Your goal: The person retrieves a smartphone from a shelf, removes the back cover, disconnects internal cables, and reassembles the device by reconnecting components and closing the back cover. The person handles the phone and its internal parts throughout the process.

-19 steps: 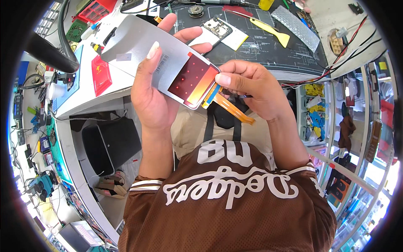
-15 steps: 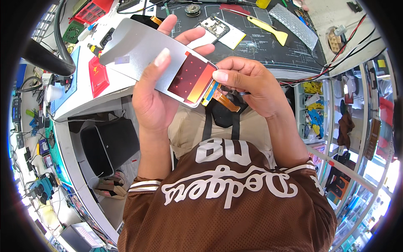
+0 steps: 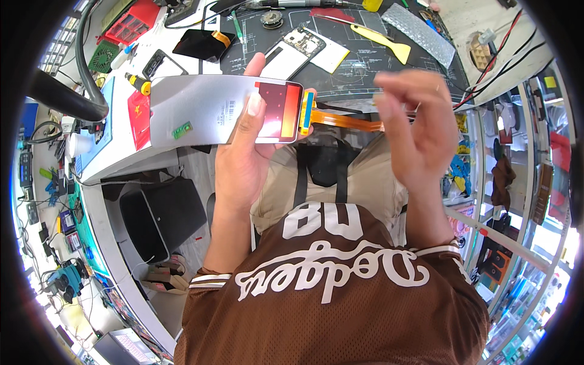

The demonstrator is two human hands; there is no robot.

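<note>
Screen: a grey metal-backed screen (image 3: 198, 109) lies nearly level in the left hand, its dark-red window toward the right end; in view its left end reaches across the desk's (image 3: 115, 161) front rim, its right end stands over the lap (image 3: 359, 176).
Left hand: this hand (image 3: 243, 140) clasps the screen, thumb flat on the back near the window, one fingertip past the upper edge.
Ribbon: an orange ribbon (image 3: 347, 120) leaves the screen's right edge and spans the gap to the right hand.
Right hand: blurred, this hand (image 3: 426, 121) is raised well apart from the screen, fingers bent; whether it pinches the ribbon's end, I cannot tell.
Mat: beyond both hands, the black mat (image 3: 359, 82) shows its printed face between the opened phone (image 3: 309, 40), the yellow spatula (image 3: 383, 41) and its front edge.
Left side: a red packet (image 3: 141, 121) sits near the screen's short edge in view.
</note>
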